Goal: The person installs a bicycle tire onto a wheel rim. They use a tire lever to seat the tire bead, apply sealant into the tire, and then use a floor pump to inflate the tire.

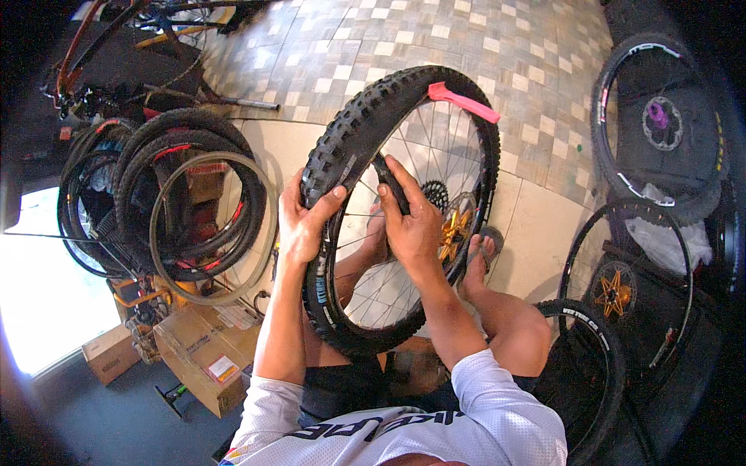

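Note:
A bicycle wheel with a knobby black tire (pixel 342 138) stands tilted between my legs. My left hand (pixel 308 221) is closed round the tire's left side, with the thumb over the sidewall. In my right hand (pixel 413 233) is a slim black tire lever (pixel 395 185), whose tip meets the inner edge of the tire at the rim. A pink tire lever (pixel 464 102) is hooked at the wheel's upper right and sticks out past the tire. Behind my right hand show a dark cassette (pixel 434 194) and a gold hub (pixel 455 233).
At the left, several tires (pixel 183 128) stand heaped beside a cardboard box (pixel 206 353). Bicycle frame parts (pixel 74 74) lie at the upper left. More wheels line the right: one with a purple hub (pixel 659 115), another with an orange hub (pixel 614 295). My sandalled foot (pixel 480 256) rests on the tiles.

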The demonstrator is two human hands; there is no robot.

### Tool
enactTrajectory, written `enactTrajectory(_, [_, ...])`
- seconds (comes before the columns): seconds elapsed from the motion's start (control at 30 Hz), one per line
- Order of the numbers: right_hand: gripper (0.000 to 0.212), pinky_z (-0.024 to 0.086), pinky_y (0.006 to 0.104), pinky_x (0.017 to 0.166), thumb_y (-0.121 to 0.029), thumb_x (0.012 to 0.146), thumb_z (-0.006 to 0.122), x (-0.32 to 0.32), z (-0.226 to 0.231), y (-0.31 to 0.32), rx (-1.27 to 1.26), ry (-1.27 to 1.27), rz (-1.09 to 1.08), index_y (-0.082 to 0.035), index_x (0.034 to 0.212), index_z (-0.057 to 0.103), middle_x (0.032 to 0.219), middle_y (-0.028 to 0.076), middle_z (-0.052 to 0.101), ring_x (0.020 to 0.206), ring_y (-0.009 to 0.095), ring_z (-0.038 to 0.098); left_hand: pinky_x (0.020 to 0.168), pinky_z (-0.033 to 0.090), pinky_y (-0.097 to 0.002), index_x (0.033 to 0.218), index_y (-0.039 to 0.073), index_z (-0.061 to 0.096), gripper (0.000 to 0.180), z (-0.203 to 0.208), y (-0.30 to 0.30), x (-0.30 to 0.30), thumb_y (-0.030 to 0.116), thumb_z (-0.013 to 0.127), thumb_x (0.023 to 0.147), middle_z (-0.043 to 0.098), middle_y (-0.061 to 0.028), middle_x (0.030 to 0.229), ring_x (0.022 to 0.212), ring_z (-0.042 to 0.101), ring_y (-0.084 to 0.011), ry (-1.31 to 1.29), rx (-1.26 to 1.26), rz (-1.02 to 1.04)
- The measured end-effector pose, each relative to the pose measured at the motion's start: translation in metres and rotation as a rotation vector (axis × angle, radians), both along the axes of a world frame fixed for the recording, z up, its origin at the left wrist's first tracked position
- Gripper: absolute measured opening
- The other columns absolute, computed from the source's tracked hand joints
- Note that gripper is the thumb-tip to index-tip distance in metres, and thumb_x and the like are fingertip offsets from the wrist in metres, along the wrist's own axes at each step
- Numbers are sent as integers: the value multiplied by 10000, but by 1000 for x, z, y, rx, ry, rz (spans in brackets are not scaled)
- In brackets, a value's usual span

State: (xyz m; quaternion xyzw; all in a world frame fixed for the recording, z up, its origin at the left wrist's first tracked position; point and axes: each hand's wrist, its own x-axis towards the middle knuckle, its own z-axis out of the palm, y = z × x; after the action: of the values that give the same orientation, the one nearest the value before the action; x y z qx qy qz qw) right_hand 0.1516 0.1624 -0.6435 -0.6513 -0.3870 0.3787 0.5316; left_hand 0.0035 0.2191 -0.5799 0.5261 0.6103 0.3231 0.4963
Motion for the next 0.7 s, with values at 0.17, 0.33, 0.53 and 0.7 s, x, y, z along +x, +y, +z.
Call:
enactTrajectory(0.17, [375, 554, 409, 843, -201, 942, 661, 7, -16, 15, -36, -180, -47, -95, 1297, 610, 1131, 207, 701, 1007, 368, 701, 752, 468, -262, 1069, -18, 637, 409, -5, -4, -13, 255, 773, 797, 670, -34, 891, 779, 580, -118, -56, -9, -13])
enactTrajectory(0.33, [412, 560, 386, 771, -206, 943, 674, 5, -33, 20, 12, -110, 11, -70, 1323, 590, 1055, 210, 716, 892, 311, 736, 748, 458, -267, 1082, -12, 642, 427, -7, -5, -14, 259, 773, 780, 665, -30, 913, 795, 570, -118, -74, -4, 15])
enactTrajectory(0.53, [446, 569, 395, 751, -176, 945, 664, 4, -37, 28, 63, -204, 121, -59, 1363, 560, 1019, 227, 710, 865, 343, 731, 758, 439, -259, 1100, -7, 628, 465, -19, 6, -21, 286, 756, 763, 661, -27, 915, 800, 552, -125, -15, -36, 31])
enactTrajectory(0.7, [477, 555, 378, 626, -116, 878, 727, 12, -61, 38, 285, -366, 216, -50, 1334, 603, 920, 194, 713, 709, 307, 703, 782, 444, -272, 1127, -21, 620, 514, -34, 15, -27, 275, 741, 724, 658, -36, 935, 845, 557, -134, -40, -62, 44])
